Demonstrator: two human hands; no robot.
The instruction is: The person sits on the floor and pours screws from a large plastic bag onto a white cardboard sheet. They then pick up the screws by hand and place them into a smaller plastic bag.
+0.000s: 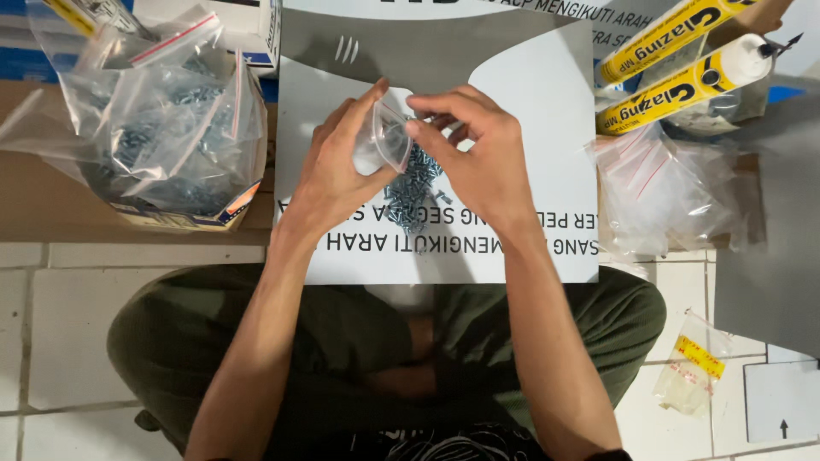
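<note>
Both hands meet over the middle of a grey-and-white printed board (530, 119) that lies on the tiled floor (68, 341) before the seated person's crossed legs. The left hand (337, 166) is curled around a small clear zip bag (386, 137), thumb and fingers closed on its side so the mouth faces the other hand. The right hand (478, 158) is pinched narrow, forefinger and thumb on the bag's open lip; whether a screw sits between those fingertips cannot be told. Just beneath both hands, near the board's centre, lies a loose pile of small silvery screws (414, 192), touching the board and partly hidden by the right palm. To do this well, the bag's mouth wants to be held wide and directly above the pile, so anything that slips falls back onto the board and not onto the tiles; a light pinch on the lip is likely enough, since the thin film would crumple under more. At the board's left edge stands a cardboard box with large bags of screws (162, 128); at its right edge lie empty clear bags (662, 192) and 2 yellow sealant tubes (683, 60).
</note>
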